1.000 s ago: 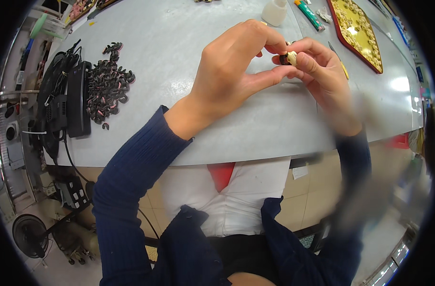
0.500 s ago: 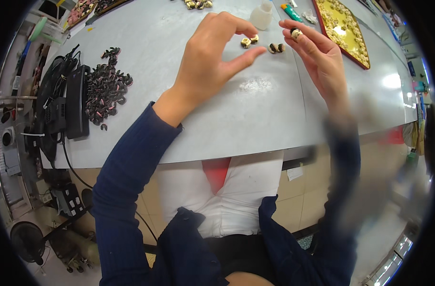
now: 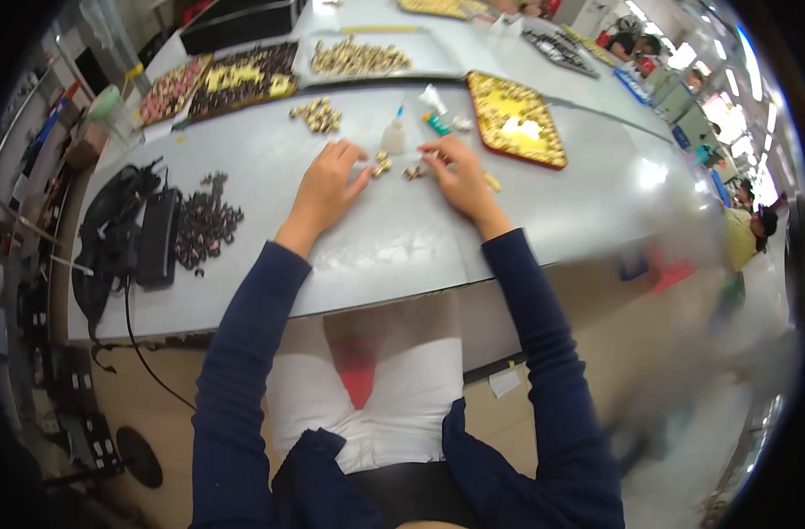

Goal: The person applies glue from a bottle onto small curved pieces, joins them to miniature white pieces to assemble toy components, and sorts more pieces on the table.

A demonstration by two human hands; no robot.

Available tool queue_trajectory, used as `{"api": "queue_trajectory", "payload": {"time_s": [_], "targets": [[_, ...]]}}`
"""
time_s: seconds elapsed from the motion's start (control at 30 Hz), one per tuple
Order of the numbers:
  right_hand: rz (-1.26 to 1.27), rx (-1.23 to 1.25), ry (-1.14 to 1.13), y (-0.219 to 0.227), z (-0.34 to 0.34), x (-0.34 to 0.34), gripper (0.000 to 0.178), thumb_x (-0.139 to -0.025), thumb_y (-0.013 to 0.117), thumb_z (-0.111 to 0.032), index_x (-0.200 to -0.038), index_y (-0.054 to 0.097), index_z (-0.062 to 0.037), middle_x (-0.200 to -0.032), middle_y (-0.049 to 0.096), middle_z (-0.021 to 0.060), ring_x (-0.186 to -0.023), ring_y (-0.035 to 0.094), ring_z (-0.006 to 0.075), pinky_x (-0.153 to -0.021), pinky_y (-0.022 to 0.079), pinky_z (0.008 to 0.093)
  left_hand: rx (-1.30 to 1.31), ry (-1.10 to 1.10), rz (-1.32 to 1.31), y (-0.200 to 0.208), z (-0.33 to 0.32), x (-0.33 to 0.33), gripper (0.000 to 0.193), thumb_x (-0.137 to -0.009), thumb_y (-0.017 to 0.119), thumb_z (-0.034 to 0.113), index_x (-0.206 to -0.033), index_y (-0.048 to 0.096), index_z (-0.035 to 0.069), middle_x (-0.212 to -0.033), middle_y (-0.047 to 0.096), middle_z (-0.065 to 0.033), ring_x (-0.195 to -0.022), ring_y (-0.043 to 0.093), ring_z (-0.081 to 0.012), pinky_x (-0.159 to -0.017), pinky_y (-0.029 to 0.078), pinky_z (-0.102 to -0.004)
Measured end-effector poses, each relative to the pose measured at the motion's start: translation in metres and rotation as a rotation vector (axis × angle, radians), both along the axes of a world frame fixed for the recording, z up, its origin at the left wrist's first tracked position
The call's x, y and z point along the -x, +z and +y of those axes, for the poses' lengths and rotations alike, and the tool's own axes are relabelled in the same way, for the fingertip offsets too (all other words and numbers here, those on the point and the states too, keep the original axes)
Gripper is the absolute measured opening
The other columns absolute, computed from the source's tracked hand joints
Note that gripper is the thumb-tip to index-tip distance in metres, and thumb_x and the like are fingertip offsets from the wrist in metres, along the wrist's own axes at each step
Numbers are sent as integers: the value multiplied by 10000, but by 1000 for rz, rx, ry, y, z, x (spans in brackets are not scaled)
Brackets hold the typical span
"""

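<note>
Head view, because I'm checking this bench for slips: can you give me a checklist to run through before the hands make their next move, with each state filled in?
1. Left hand open: ok; thumb and fingers stand apart.
2. Right hand empty: cannot tell; its fingertips show too small to judge.
3. Small cream-and-black pieces on the table between the hands: ok.
4. Translucent white bottle with a blue tip upright: ok, standing beyond the hands.
5. Yellow tray with a dark red rim apart from the right hand: ok.
6. Curved black-and-pink pieces all in one pile: not ok; one lies apart at the near end.
</note>
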State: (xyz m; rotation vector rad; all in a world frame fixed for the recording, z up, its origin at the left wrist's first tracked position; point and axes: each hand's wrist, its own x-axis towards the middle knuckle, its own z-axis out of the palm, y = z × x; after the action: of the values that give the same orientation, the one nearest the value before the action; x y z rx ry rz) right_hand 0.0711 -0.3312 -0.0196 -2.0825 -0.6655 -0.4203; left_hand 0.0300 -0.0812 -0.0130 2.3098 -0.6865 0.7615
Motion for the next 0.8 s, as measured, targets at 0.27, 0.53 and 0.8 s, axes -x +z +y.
{"api": "queue_trajectory", "payload": {"time_s": [0.27, 0.53, 0.8], "targets": [[-85, 40, -5, 7, 8, 16, 130, -946, 608, -128, -981, 627, -5, -926, 599, 165, -842, 609, 339, -758, 486, 406, -8, 26, 47, -3, 0, 6, 158, -882, 656, 103, -1007, 608, 20, -994, 612, -144, -957, 576, -339, -836, 479, -401], [-25, 61, -40, 4, 8, 18, 133, -938, 626, -140, -927, 639, -9, -817, 611, 133, -684, 590, 254, -635, 470, 355, -11, 44, 31, -4, -1, 5, 164, -888, 646, 119, -1009, 612, 13, -1019, 618, -158, -998, 589, -350, -866, 489, -415], [78, 16, 76, 15, 11, 20, 158, -930, 666, -89, -1060, 636, -5, -809, 638, 71, -659, 587, 140, -605, 460, 276, -33, -51, 121, -1, 0, 8, 379, -883, 687, 159, -1210, 603, -13, -1237, 609, -170, -1158, 569, -343, -997, 472, -403]]}}
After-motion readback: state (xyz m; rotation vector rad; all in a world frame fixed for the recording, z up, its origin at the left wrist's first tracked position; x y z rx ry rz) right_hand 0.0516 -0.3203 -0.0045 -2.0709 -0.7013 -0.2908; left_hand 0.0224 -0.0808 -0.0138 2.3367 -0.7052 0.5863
